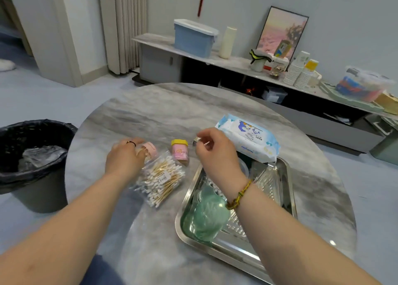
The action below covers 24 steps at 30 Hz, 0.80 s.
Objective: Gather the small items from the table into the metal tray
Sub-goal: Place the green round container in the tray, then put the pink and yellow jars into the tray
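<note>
The metal tray (286, 177) lies at the right of the round marble table (176, 112) and holds a green translucent object (206, 218) and clear plastic pieces. A wet-wipes pack (247, 138) rests on the tray's far edge. My left hand (123, 157) covers a pink-lidded container (148, 150), fingers curled around it. A bag of cotton swabs (161, 179) lies just right of that hand. Behind it stands a small pink jar with a yellow lid (180, 151). My right hand (213, 149) hovers above the tray's far left corner, pinching a small metallic item (196, 142).
A black-lined waste bin (34, 155) stands on the floor left of the table. A long low cabinet (237, 69) behind holds a blue box, paper cups, a framed picture and other clutter. My forearms cross the table's near part.
</note>
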{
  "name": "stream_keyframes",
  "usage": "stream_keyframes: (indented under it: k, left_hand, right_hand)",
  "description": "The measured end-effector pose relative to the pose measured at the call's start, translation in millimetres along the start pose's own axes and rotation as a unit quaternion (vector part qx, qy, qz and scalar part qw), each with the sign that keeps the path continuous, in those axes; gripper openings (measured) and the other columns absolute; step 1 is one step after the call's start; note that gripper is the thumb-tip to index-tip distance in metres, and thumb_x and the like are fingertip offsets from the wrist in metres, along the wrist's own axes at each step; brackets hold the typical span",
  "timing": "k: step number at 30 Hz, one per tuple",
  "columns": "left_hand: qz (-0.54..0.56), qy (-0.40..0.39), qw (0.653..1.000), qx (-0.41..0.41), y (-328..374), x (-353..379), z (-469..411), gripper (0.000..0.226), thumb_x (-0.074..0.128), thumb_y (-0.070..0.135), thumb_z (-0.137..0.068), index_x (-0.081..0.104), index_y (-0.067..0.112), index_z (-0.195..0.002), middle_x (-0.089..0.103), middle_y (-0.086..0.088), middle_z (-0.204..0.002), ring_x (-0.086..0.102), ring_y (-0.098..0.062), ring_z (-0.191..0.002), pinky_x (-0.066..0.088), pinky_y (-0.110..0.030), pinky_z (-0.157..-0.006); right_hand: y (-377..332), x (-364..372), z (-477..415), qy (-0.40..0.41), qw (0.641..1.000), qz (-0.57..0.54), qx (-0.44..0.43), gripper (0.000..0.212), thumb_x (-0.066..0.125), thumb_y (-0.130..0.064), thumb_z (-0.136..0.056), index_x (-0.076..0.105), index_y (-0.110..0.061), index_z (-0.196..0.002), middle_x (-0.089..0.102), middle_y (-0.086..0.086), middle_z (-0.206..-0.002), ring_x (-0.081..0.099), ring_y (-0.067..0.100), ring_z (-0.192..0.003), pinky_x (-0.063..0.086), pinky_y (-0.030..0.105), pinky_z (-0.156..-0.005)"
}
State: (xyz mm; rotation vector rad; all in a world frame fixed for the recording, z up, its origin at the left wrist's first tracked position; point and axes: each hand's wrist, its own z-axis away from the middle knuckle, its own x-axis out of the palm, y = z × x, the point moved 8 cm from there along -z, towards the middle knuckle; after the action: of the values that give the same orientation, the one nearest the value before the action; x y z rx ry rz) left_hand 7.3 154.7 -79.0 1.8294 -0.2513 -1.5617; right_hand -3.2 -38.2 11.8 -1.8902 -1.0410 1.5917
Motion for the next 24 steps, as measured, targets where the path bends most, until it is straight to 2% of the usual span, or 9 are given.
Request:
stream_keyframes:
  k: [2, 5, 8, 10, 14, 16, 18, 21, 24]
  left_hand:
    - [-0.013, -0.037, 0.999, 0.0, -10.2, 11.0, -5.4, 0.045, 0.045, 0.023, -0.091, 0.04, 0.012, -0.134, 0.04, -0.014, -0.144, 0.033, -0.033, -0.131, 0.03, -0.037, -0.106]
    - [-0.029, -0.064, 0.998, 0.004, -19.7, 20.1, -9.8, 0.053, 0.047, 0.027, -0.09, 0.033, 0.013, -0.139, 0.036, -0.011, -0.147, 0.033, -0.031, -0.133, 0.029, -0.035, -0.108]
    - [-0.037, -0.067, 0.997, 0.003, -26.8, 22.0, -15.8, 0.056, 0.049, 0.032, -0.089, 0.032, 0.015, -0.139, 0.039, -0.01, -0.145, 0.037, -0.031, -0.13, 0.032, -0.036, -0.105]
    - [-0.059, -0.072, 0.996, 0.005, -27.9, 23.6, -17.4, 0.059, 0.052, 0.035, -0.087, 0.031, 0.016, -0.139, 0.042, -0.01, -0.142, 0.04, -0.031, -0.127, 0.035, -0.036, -0.102]
    - [-0.057, -0.072, 0.996, -0.017, -36.2, 22.9, -24.5, 0.06, 0.054, 0.038, -0.084, 0.034, 0.015, -0.136, 0.049, -0.012, -0.135, 0.045, -0.032, -0.122, 0.037, -0.037, -0.098]
    - [-0.011, -0.069, 0.997, -0.04, -43.4, 23.1, -28.1, 0.056, 0.056, 0.037, -0.083, 0.04, 0.015, -0.133, 0.053, -0.013, -0.131, 0.047, -0.033, -0.119, 0.039, -0.037, -0.096]
    - [0.076, -0.058, 0.993, -0.069, -50.2, 20.5, -30.4, 0.053, 0.057, 0.034, -0.082, 0.044, 0.014, -0.129, 0.055, -0.014, -0.129, 0.05, -0.035, -0.116, 0.041, -0.039, -0.095]
    - [0.212, -0.029, 0.972, -0.1, -54.2, 10.9, -32.9, 0.057, 0.059, 0.026, -0.083, 0.037, 0.011, -0.134, 0.05, -0.015, -0.135, 0.049, -0.034, -0.119, 0.04, -0.039, -0.096]
    - [0.292, 0.001, 0.951, -0.103, -50.9, -2.3, -34.5, 0.064, 0.063, 0.021, -0.081, 0.032, 0.012, -0.137, 0.047, -0.013, -0.137, 0.05, -0.033, -0.118, 0.041, -0.037, -0.093]
  right_hand:
    - [2.7, 26.7, -23.2, -0.038, 0.998, 0.028, 0.042, 0.027, 0.047, -0.007, -0.087, 0.054, -0.006, -0.114, 0.054, 0.004, -0.099, 0.046, 0.011, -0.08, 0.034, 0.016, -0.067]
    - [17.2, 62.4, -50.6, -0.103, 0.985, 0.08, 0.114, 0.033, 0.045, -0.009, -0.089, 0.045, -0.006, -0.123, 0.056, 0.011, -0.121, 0.046, 0.017, -0.086, 0.038, 0.025, -0.075]
    - [30.1, 92.5, -71.5, -0.138, 0.969, 0.137, 0.154, 0.037, 0.044, -0.007, -0.089, 0.039, -0.003, -0.125, 0.054, 0.017, -0.124, 0.054, 0.029, -0.1, 0.038, 0.027, -0.076]
    - [41.4, 106.1, -79.8, -0.147, 0.958, 0.168, 0.179, 0.043, 0.043, -0.008, -0.089, 0.032, -0.001, -0.13, 0.052, 0.019, -0.127, 0.053, 0.032, -0.113, 0.041, 0.029, -0.081]
    - [62.6, 127.1, -89.7, -0.16, 0.931, 0.229, 0.234, 0.055, 0.042, -0.013, -0.09, 0.017, 0.004, -0.135, 0.046, 0.022, -0.134, 0.047, 0.033, -0.122, 0.044, 0.036, -0.088]
    - [71.7, 131.6, -91.0, -0.154, 0.925, 0.222, 0.267, 0.055, 0.043, -0.015, -0.09, 0.018, 0.004, -0.135, 0.041, 0.02, -0.138, 0.043, 0.033, -0.126, 0.041, 0.038, -0.097]
    - [77.6, 132.1, -90.7, -0.138, 0.93, 0.188, 0.284, 0.05, 0.048, -0.014, -0.089, 0.03, 0.002, -0.133, 0.041, 0.02, -0.138, 0.042, 0.032, -0.126, 0.039, 0.037, -0.099]
    - [82.9, 133.0, -88.3, -0.133, 0.932, 0.175, 0.287, 0.049, 0.05, -0.012, -0.087, 0.035, 0.003, -0.132, 0.04, 0.02, -0.14, 0.041, 0.031, -0.127, 0.037, 0.036, -0.101]
    - [81.3, 135.2, -88.1, -0.145, 0.931, 0.193, 0.273, 0.052, 0.05, -0.01, -0.087, 0.031, 0.003, -0.134, 0.037, 0.022, -0.14, 0.039, 0.033, -0.128, 0.036, 0.038, -0.09]
